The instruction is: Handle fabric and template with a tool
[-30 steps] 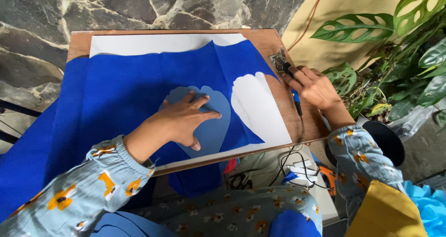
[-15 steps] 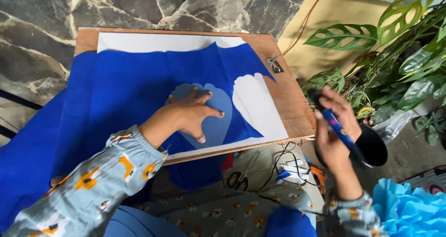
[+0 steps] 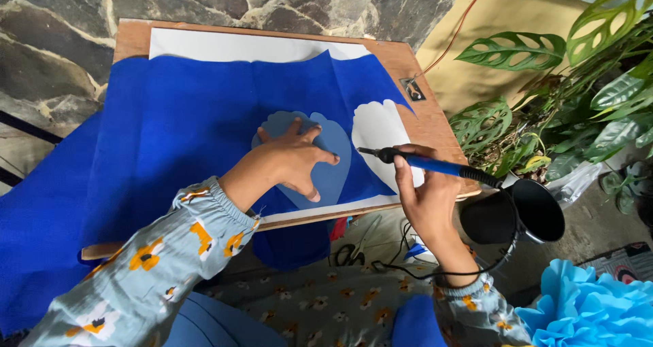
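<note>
The right hand (image 3: 427,201) closes around a blue-handled soldering iron (image 3: 430,164), its tip hovering over the white cutout gap (image 3: 378,133) in the blue fabric (image 3: 183,126). The left hand (image 3: 289,162) lies open, fingers spread, pressing a grey-blue template (image 3: 333,177) onto that fabric, just left of the gap. A wooden board (image 3: 435,116) lies under the fabric.

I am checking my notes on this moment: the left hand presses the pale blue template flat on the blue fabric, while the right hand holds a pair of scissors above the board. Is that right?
Not quite. The right hand holds a blue-handled soldering iron with a cord, not scissors, as the head view shows. The left hand does press the pale blue template flat on the blue fabric over the board.
</note>
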